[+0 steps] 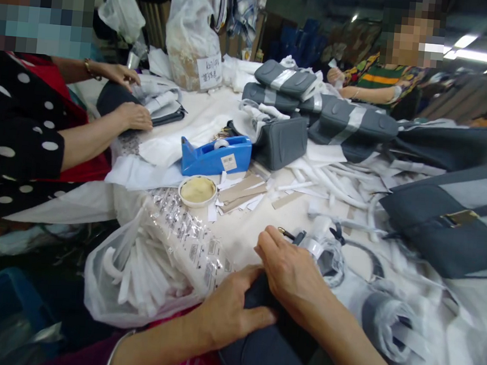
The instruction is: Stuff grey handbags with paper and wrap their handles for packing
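Observation:
A dark grey-blue handbag (pixel 254 348) lies in front of me at the table's near edge, partly covered by my arms. My left hand (pixel 232 312) grips its upper edge, with the thumb laid over the near face and the fingers behind. Just right of it, my right hand (pixel 289 272) is closed at the top of the bag, fingers curled down; what they pinch is hidden. Beyond those knuckles is a dark strap end with gold-coloured metal (pixel 292 235). Wrapped strap rolls (pixel 326 258) lie to the right, beside a larger plastic-wrapped roll (pixel 388 326).
A blue tape dispenser (pixel 215 156) and a round dish of yellowish paste (pixel 198 191) stand ahead. Left is a plastic bag of white foam rods (pixel 145 276). Several dark handbags (pixel 281 143) are stacked behind; another (pixel 453 218) lies right. A co-worker's hands (pixel 132 116) handle a bag at left.

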Demonstrator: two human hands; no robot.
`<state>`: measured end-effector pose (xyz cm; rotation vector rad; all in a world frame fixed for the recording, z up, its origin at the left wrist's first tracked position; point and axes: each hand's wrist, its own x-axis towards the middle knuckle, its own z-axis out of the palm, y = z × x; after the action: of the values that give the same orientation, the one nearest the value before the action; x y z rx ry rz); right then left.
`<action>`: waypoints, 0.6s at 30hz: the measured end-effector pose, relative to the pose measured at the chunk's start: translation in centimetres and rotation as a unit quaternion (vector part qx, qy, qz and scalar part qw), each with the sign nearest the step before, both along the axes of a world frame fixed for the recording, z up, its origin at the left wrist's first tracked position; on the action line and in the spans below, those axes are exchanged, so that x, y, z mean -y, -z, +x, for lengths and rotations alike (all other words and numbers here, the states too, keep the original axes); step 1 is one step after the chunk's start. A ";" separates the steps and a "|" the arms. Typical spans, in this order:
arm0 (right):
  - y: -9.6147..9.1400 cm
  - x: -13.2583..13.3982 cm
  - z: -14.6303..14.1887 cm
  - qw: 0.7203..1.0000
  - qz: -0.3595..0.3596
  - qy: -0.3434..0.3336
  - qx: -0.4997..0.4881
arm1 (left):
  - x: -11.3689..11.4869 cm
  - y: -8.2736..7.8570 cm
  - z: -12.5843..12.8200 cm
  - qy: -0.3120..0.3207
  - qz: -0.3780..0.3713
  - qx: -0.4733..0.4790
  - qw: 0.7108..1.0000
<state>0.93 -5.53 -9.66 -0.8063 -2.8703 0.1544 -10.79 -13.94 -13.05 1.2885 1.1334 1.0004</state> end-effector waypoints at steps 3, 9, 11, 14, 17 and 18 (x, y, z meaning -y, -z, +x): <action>-0.2 -0.3 -0.8 0.999 -0.030 -0.025 -0.006 | 0.4 0.4 0.3 -0.033 0.006 -0.008 0.999; -4.9 -2.1 5.3 0.873 0.121 0.160 -0.444 | 0.5 1.1 0.1 -0.031 0.007 0.013 0.999; -6.3 -0.1 10.4 0.761 0.140 0.330 -0.541 | 0.5 1.1 0.1 -0.025 -0.004 0.027 0.999; -5.0 6.0 16.9 0.650 -0.040 0.515 -0.558 | 0.6 1.1 0.1 -0.015 -0.026 0.050 0.998; -1.2 11.8 19.2 0.586 -0.288 0.566 -0.503 | 0.6 1.1 0.3 -0.005 -0.050 0.060 0.997; -0.1 13.0 19.1 0.581 -0.337 0.556 -0.490 | 0.7 1.0 0.4 -0.002 -0.058 0.062 0.996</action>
<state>20.07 -18.55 -9.57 -1.7038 -0.8694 1.0896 -10.36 -14.63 -14.03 1.1178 1.0829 0.9886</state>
